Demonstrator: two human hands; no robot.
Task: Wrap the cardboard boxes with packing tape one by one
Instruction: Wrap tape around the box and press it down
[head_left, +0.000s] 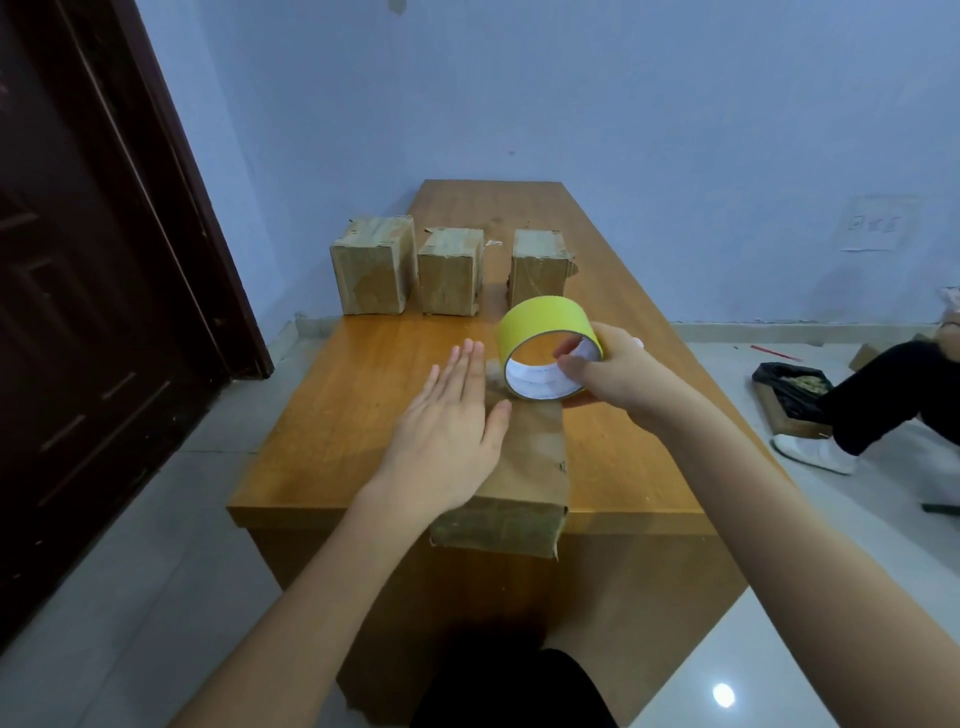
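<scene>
At frame centre, the roll of tape (549, 347) is grasped by the right hand (618, 371) over the near box (524, 467), which is steadied by the left hand (447, 431) with fingers (462, 374) released flat; the tape end must be found next.

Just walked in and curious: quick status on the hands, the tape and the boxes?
Left hand flat on the near box. Right hand grips the yellow tape roll above it. Three boxes wait in a row beyond. Nothing in the way.
</scene>
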